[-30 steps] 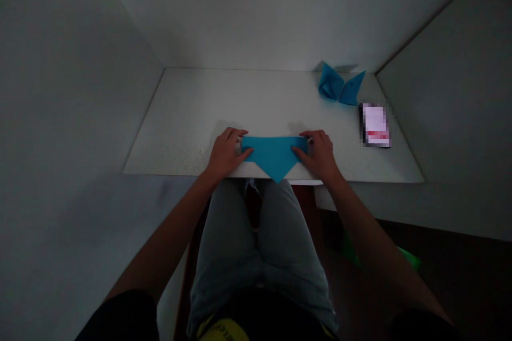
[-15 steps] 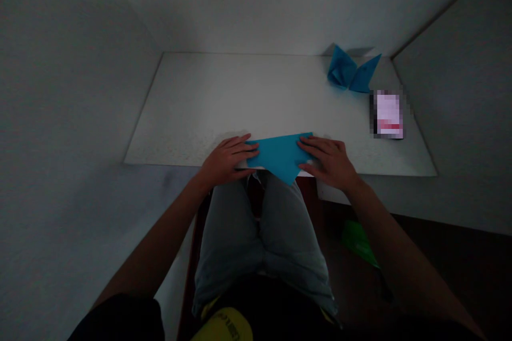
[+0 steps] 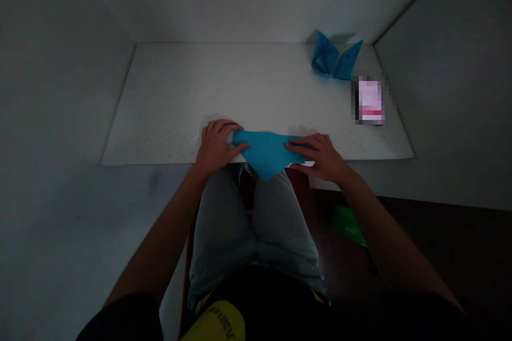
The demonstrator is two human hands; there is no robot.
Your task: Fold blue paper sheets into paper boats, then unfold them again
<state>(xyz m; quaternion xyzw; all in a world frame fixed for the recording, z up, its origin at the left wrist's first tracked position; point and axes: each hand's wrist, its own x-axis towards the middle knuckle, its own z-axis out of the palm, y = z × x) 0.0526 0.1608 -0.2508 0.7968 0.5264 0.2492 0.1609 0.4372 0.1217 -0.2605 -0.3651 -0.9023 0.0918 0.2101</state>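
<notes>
A folded sheet of blue paper [image 3: 266,152] lies at the near edge of the white table, its lower point sticking out over the edge above my lap. My left hand [image 3: 216,144] grips the paper's left end, thumb on the near face and fingers curled at the upper corner. On the right end rest the outstretched fingers of my right hand [image 3: 320,157]. Its thumb sits apart, below the paper's lower edge.
Two folded blue paper pieces, a left one [image 3: 325,56] and a right one [image 3: 348,61], stand at the table's back right. Nearer is a pixelated pinkish object [image 3: 370,100]. Walls enclose the white table [image 3: 172,101]. Something green [image 3: 349,224] is on the dark floor.
My left hand has gone from lying flat at the paper's left end to gripping it by the corner. The paper has turned slightly, its point now more central. The whole view has shifted.
</notes>
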